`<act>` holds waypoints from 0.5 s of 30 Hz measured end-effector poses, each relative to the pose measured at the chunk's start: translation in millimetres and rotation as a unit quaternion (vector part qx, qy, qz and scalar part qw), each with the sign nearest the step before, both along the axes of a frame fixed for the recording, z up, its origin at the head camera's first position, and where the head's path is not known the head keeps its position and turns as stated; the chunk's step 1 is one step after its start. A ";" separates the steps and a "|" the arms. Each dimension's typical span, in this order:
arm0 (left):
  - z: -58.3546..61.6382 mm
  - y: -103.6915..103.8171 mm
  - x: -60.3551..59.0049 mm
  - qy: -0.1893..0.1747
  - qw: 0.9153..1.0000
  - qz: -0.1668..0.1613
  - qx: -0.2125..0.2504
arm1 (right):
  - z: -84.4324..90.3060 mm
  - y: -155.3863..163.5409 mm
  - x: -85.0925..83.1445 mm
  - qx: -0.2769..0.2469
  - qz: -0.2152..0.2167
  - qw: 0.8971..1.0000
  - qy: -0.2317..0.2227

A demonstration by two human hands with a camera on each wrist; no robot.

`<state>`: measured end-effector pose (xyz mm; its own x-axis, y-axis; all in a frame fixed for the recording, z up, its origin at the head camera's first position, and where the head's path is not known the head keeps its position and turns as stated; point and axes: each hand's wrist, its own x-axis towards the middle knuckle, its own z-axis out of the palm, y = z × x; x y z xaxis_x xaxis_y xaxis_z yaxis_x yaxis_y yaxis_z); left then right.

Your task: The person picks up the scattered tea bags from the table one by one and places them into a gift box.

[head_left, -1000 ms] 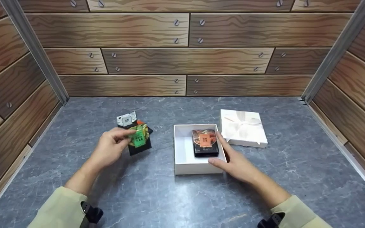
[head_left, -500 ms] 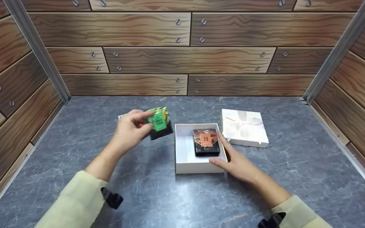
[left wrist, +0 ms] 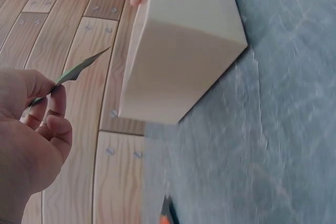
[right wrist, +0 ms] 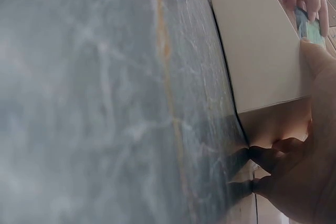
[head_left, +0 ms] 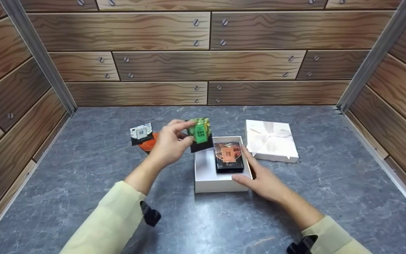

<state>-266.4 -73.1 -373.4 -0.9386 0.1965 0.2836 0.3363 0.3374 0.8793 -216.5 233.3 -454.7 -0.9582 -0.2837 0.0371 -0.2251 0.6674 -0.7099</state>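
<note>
My left hand point(head_left: 170, 141) pinches a thin flat packet point(head_left: 201, 134), black with a green label, between thumb and fingers. It hangs above the left back corner of an open white box point(head_left: 220, 187). In the left wrist view the packet point(left wrist: 79, 69) shows edge-on, raised beside the box wall point(left wrist: 178, 72). My right hand point(head_left: 264, 181) holds the box at its right front corner, thumb over the front rim and fingers along the right wall. Inside the box, on its right side, lies a black packet with an orange label point(head_left: 228, 157).
Left of the box lie a packet with a white label point(head_left: 141, 133) and an orange one point(head_left: 149, 144) partly under it. A white lid with a ribbon bow point(head_left: 271, 141) lies behind the box to the right. Wood-patterned panels point(head_left: 203, 67) wall the grey marbled table.
My left hand has lifted the green-labelled packet off the packets at left and carried it right to the box's back left corner. The right hand stays on the box.
</note>
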 end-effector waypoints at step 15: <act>-19.3 50.0 -4.0 -0.028 0.997 -0.060 -0.032 | -2.7 1.2 -2.0 -0.011 0.006 1.000 -0.006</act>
<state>-270.4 -23.1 -392.7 -0.9210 0.3252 0.2145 0.3289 0.3539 0.8755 -218.5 234.5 -457.3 -0.9551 -0.2947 0.0317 -0.2242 0.6484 -0.7276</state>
